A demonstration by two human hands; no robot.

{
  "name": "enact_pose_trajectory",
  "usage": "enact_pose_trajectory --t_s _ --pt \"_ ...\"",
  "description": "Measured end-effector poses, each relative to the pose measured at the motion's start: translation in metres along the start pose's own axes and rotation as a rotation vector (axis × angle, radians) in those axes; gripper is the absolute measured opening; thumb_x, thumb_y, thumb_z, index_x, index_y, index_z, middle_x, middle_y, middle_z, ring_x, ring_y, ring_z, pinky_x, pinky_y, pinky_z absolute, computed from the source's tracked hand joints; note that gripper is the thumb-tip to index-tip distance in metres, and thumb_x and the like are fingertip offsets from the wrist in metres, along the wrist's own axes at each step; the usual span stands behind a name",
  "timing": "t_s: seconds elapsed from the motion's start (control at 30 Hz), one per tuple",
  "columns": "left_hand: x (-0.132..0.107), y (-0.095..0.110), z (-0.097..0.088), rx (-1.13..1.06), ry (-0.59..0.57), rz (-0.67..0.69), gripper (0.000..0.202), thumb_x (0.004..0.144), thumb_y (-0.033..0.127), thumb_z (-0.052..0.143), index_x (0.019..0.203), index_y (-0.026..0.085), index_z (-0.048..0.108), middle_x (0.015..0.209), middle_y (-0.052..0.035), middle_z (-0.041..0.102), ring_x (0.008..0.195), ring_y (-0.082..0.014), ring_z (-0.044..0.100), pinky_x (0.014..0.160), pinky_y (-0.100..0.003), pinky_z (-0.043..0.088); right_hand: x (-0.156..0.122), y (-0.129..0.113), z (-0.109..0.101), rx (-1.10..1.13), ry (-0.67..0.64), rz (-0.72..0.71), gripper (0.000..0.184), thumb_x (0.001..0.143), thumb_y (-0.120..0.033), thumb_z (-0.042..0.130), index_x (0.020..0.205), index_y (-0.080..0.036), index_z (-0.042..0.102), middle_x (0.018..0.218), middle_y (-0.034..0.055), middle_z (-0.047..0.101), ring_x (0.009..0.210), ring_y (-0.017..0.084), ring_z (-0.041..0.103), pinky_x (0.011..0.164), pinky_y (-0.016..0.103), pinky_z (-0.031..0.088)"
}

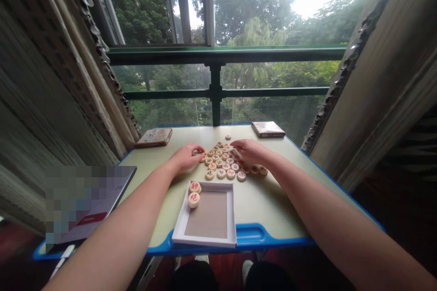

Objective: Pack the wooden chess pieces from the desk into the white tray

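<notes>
Many round wooden xiangqi pieces (226,166) with red and black characters lie face up in a loose cluster on the table. At the cluster's left edge is my left hand (186,158), its fingers curved and apart beside the outer pieces. My right hand (251,151) reaches over the right side, fingers spread and partly hiding several pieces. Neither hand visibly lifts a piece. Closer to me, a shallow white box tray (231,218) has a red-marked piece (194,199) and another red-marked piece (194,186) in its far left corner.
The pale table (269,209) has a blue rim with a moulded recess (251,233) at the front. One flat box (155,137) lies far left, another (268,129) far right. A partly blurred flat item (99,209) rests at the left edge. Curtains and a railed window stand beyond.
</notes>
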State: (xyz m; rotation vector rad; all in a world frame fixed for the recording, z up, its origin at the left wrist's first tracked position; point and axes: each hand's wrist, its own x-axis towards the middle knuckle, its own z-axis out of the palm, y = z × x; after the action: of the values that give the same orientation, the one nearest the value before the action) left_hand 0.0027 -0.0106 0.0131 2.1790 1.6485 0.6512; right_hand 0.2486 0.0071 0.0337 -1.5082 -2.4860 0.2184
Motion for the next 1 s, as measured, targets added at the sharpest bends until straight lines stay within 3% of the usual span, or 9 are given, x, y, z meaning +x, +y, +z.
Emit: enact_pose_trajectory --t_s 0.1,0.27,0.37,0.53,0.77,0.9,1.0 --pt "-0.001 0.0 0.0 -0.007 0.008 0.007 0.03 0.067 0.03 0.052 0.091 0.019 0.066 0.098 -0.0054 0.062 0.078 -0.0191 0.055 0.075 -0.029 0.044 0.001 0.002 -0.002 -0.04 0.013 0.065 0.031 0.083 -0.022 0.042 0.105 -0.019 0.064 0.107 0.0066 0.065 0.095 0.02 0.057 0.076 0.024 0.042" --pt "0.001 -0.003 0.002 0.01 0.019 0.031 0.035 0.071 0.033 0.05 0.099 0.018 0.063 0.102 -0.0064 0.062 0.08 -0.0189 0.056 0.075 -0.029 0.043 -0.001 0.0 -0.001 -0.041 0.023 0.051 0.025 0.08 -0.025 0.048 0.095 -0.019 0.067 0.096 0.0062 0.067 0.084 0.018 0.059 0.07 0.023 0.042" --pt "0.002 -0.006 0.002 -0.004 0.005 0.038 0.043 0.075 0.042 0.048 0.108 0.017 0.059 0.104 -0.0076 0.062 0.08 -0.0191 0.056 0.074 -0.029 0.043 -0.004 -0.006 -0.001 0.059 0.007 -0.04 0.025 0.08 -0.028 0.051 0.099 -0.022 0.066 0.101 0.0053 0.064 0.079 0.015 0.059 0.069 0.022 0.043" --pt "-0.001 -0.005 0.001 0.022 0.01 0.052 0.051 0.075 0.054 0.047 0.105 0.015 0.061 0.105 -0.0092 0.062 0.083 -0.0206 0.057 0.076 -0.03 0.043 -0.007 -0.015 -0.003 0.152 -0.004 -0.199 0.022 0.079 -0.026 0.052 0.091 -0.023 0.07 0.106 0.0049 0.062 0.091 0.017 0.058 0.083 0.024 0.042" --pt "0.0 -0.005 -0.001 0.051 -0.004 0.048 0.056 0.077 0.057 0.041 0.109 0.014 0.058 0.109 -0.0102 0.061 0.091 -0.0232 0.057 0.081 -0.032 0.043 -0.003 -0.008 -0.004 0.175 -0.056 -0.08 0.025 0.072 -0.011 0.05 0.084 -0.02 0.07 0.098 0.002 0.067 0.086 0.015 0.059 0.079 0.02 0.043" --pt "0.0 -0.006 -0.001 0.053 0.009 0.06 0.056 0.078 0.055 0.038 0.112 0.013 0.056 0.109 -0.0104 0.062 0.093 -0.0235 0.057 0.083 -0.033 0.042 0.001 -0.001 -0.001 0.131 0.105 -0.015 0.029 0.074 -0.009 0.047 0.09 -0.018 0.069 0.098 0.0052 0.066 0.085 0.016 0.059 0.079 0.023 0.043" --pt "-0.001 -0.005 -0.001 0.052 0.016 0.049 0.057 0.079 0.055 0.036 0.112 0.013 0.055 0.11 -0.0108 0.061 0.093 -0.0235 0.057 0.082 -0.033 0.043 0.004 0.001 0.003 0.154 0.159 0.038 0.023 0.077 -0.02 0.051 0.09 -0.017 0.069 0.099 0.0067 0.066 0.083 0.016 0.059 0.076 0.024 0.043"
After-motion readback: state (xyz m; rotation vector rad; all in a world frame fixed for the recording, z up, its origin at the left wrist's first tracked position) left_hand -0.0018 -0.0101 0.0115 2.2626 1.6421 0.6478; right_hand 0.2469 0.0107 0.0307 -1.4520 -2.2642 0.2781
